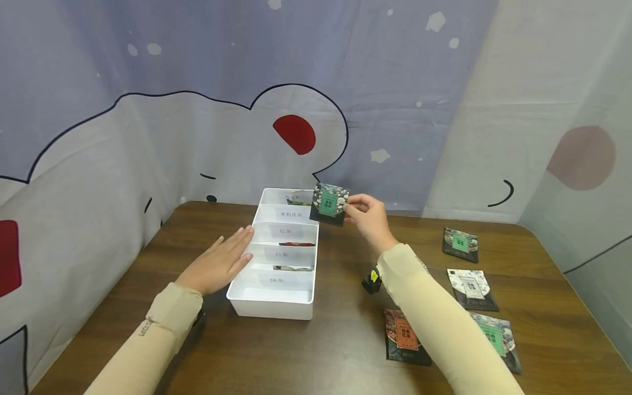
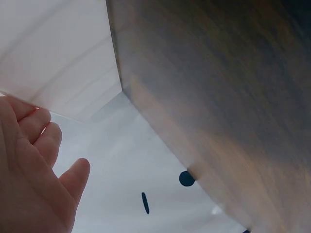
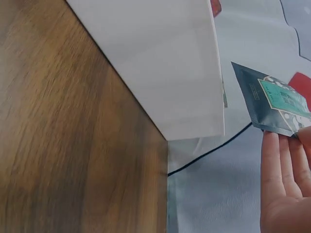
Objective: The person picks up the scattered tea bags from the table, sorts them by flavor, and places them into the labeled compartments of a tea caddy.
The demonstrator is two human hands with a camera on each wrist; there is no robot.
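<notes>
The green-labelled sachet (image 1: 329,205) was aloft by the far right edge of the white divided box (image 1: 271,310), pinched by the right hand (image 1: 369,220), while the left hand (image 1: 219,263) rested straight-fingered against the box's left side. Filing it seemed underway; the next move likely called for lowering it.

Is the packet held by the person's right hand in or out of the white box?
Out: the right hand pinches the packet, and the right wrist view shows a gap between it and the white box.
</notes>
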